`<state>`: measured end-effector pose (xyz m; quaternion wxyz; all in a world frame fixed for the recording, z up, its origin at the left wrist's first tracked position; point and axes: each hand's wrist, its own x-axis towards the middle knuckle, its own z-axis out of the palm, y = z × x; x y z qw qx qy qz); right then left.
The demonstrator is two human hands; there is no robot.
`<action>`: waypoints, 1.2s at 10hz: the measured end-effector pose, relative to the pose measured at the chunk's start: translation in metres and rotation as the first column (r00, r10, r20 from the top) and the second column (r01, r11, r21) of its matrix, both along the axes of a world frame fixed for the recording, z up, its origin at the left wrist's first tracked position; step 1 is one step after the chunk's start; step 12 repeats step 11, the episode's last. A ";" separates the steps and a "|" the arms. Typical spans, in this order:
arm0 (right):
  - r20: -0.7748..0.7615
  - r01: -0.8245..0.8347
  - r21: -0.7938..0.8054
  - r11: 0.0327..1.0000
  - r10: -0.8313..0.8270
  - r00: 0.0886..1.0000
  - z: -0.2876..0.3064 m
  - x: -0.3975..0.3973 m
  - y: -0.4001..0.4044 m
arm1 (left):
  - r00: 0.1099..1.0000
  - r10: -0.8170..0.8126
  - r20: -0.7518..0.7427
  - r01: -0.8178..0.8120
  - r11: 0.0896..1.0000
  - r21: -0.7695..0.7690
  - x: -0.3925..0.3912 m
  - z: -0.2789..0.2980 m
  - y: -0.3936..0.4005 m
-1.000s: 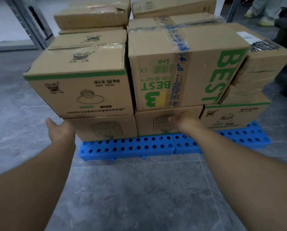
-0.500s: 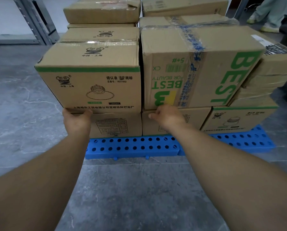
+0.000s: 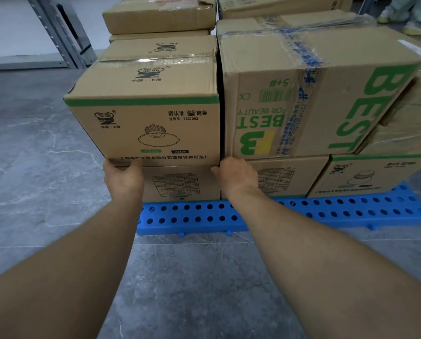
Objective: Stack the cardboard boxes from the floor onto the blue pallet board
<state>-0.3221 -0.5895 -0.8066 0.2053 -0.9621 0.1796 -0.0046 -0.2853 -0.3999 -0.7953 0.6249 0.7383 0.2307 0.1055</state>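
Observation:
A blue perforated pallet board [image 3: 229, 216] lies on the grey floor with several cardboard boxes stacked on it. At the front left, a lamp-printed box [image 3: 146, 128] with a green stripe sits on a lower box [image 3: 177, 182]. My left hand [image 3: 124, 177] grips that lamp box at its bottom left corner, fingers curled under the edge. At the box's bottom right corner is my right hand [image 3: 234, 174], fingers curled at the gap beside the large "BEST" box [image 3: 314, 101].
More boxes are stacked behind and to the right [image 3: 400, 133] on the pallet. A grey metal rack frame [image 3: 62, 33] stands at the back left. A person's feet [image 3: 410, 23] show at the top right. Bare grey floor lies to the left and in front.
Both hands rose from the lower boxes to the bottom edge of the lamp box, and my right hand shifted left to its corner. The view moved closer.

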 end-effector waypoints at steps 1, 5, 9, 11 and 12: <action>-0.002 -0.015 -0.006 1.000 0.015 1.000 0.001 -0.001 -0.002 | 1.000 -0.011 -0.004 0.011 1.000 0.017 0.001 -0.002 0.001; 0.104 -0.072 -0.049 0.996 0.076 0.992 0.019 -0.011 -0.023 | 0.999 -0.042 0.022 0.040 0.995 0.096 -0.001 -0.007 -0.002; 0.077 -0.119 -0.009 0.993 0.119 0.990 0.033 -0.016 -0.027 | 0.999 -0.044 -0.002 0.044 0.989 0.141 0.001 -0.008 -0.004; 0.034 -0.143 -0.025 0.989 0.144 0.989 0.042 -0.030 -0.046 | 0.999 0.006 -0.046 -0.002 0.996 0.084 -0.013 -0.008 -0.022; 0.034 -0.143 -0.025 0.989 0.144 0.989 0.042 -0.030 -0.046 | 0.999 0.006 -0.046 -0.002 0.996 0.084 -0.013 -0.008 -0.022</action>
